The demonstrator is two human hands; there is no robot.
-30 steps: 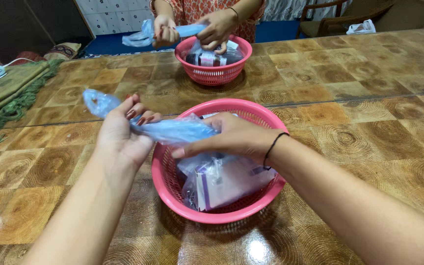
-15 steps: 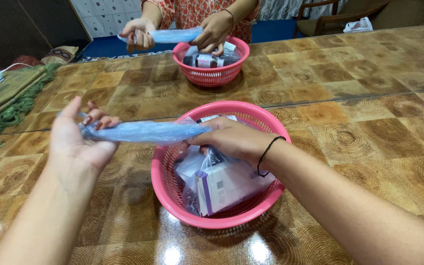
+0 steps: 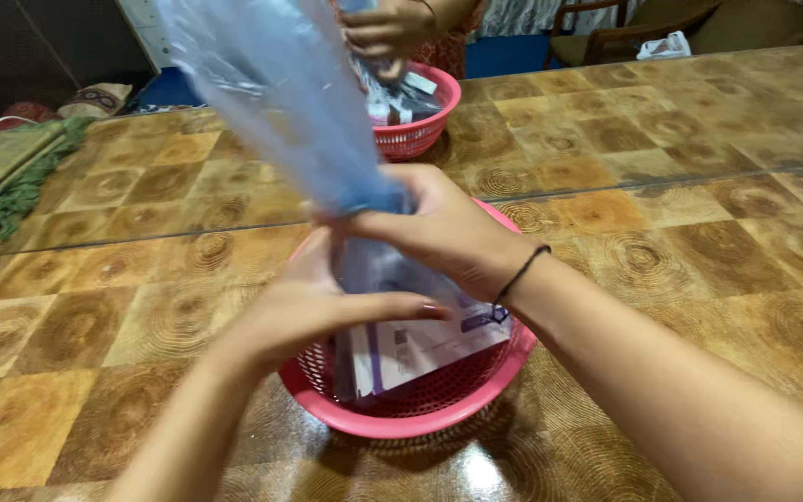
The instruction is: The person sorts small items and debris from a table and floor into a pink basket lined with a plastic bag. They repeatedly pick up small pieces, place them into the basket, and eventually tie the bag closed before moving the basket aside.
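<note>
A clear plastic bag (image 3: pixel 281 102) rises above the near pink basket (image 3: pixel 420 418); white-and-purple boxes (image 3: pixel 420 349) lie bagged inside it. Small packets (image 3: pixel 401 93) fill the far basket (image 3: pixel 415 139).

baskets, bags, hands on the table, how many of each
pink baskets: 2, near and far
blue bags held up: 1
person's own hands: 2, left and right, right grip around the bag neck
other person's hands seen: 1
total: 6
</note>
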